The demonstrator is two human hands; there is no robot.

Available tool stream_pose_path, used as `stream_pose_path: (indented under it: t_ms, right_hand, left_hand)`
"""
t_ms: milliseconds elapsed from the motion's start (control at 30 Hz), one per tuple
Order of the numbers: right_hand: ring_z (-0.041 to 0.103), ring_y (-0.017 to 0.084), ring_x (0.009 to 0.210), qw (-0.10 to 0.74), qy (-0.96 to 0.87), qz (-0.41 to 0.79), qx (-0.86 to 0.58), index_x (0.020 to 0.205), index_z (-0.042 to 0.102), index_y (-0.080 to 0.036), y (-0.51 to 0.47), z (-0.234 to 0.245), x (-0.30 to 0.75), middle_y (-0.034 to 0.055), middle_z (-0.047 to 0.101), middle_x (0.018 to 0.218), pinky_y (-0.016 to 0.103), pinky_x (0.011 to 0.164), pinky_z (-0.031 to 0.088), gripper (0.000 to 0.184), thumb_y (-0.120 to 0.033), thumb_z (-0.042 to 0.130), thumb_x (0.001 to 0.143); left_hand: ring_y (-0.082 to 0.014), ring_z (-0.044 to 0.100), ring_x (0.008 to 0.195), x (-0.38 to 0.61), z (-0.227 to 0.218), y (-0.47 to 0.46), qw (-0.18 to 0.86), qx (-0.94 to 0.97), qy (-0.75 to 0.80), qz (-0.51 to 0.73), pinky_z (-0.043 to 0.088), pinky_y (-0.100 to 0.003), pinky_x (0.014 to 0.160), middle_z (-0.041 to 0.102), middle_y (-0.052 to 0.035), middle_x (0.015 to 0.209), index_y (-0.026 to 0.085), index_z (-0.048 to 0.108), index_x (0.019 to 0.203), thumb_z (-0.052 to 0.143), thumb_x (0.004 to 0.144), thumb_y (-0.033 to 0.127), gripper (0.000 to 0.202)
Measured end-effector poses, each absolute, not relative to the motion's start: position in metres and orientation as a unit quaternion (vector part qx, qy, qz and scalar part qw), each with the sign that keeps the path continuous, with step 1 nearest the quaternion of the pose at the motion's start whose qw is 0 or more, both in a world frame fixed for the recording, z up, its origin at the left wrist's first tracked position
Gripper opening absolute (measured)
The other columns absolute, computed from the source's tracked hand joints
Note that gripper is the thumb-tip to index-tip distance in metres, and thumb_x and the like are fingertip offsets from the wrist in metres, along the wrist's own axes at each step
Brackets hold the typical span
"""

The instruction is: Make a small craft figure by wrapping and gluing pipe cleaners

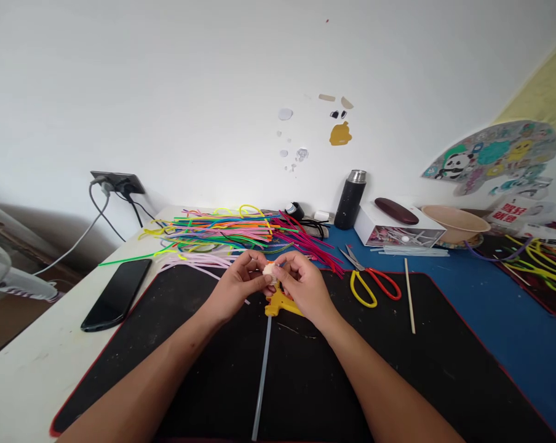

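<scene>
Close together over the black mat point(204, 381), both my hands pinch one small cream-white fuzzy piece point(269, 269) with a bit of orange at its top. My left hand point(243, 283) grips it from the left, fingers closed. From the other side, my right hand point(303, 283) holds it between thumb and fingers. Just beneath them lies a yellow glue gun point(278, 304), partly hidden by the hands. A long translucent glue stick point(262, 381) sticks out of its back toward me.
Colourful pipe cleaners point(227, 231) are heaped behind the mat. Scissors point(370, 277) and a wooden stick point(409, 295) lie to the right. A phone point(116, 295) rests at left. Farther back stand a black flask point(350, 200), a white box point(398, 231) and a bowl point(456, 223).
</scene>
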State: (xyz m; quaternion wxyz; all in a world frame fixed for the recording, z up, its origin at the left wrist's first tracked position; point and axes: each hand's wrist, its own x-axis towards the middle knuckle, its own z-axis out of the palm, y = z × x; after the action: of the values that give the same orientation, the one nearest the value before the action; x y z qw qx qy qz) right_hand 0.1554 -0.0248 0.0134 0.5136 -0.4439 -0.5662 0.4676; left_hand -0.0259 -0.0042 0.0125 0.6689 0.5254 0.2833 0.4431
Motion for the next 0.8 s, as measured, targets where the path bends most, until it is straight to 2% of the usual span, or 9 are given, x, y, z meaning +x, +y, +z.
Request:
stream_pose_path:
  t_ms: [533, 800]
  right_hand:
    - [0.046, 0.011, 0.047, 0.525, -0.548, 0.494, -0.425, 0.097, 0.062, -0.024, -0.0228, 0.0103, 0.1538, -0.0074, 0.053, 0.063, 0.025, 0.046, 0.033, 0.032, -0.052, 0.075, 0.089]
    - [0.047, 0.011, 0.047, 0.533, -0.539, 0.496, -0.424, 0.103, 0.064, -0.024, -0.0215, 0.0092, 0.1554, -0.0077, 0.052, 0.064, 0.024, 0.045, 0.036, 0.029, -0.047, 0.076, 0.088]
  left_hand:
    - [-0.0127, 0.072, 0.065, -0.0255, 0.0171, -0.0048, 0.705, 0.476, 0.28, 0.445, 0.06, -0.023, 0.064, 0.073, 0.0009, 0.084, 0.02, 0.058, 0.098, 0.093, 0.075, 0.028, 0.042]
    - [-0.0135, 0.073, 0.066, -0.0296, 0.0173, -0.0012, 0.711, 0.456, 0.276, 0.459, 0.06, -0.022, 0.064, 0.074, 0.0001, 0.085, 0.019, 0.059, 0.1, 0.094, 0.075, 0.027, 0.044]
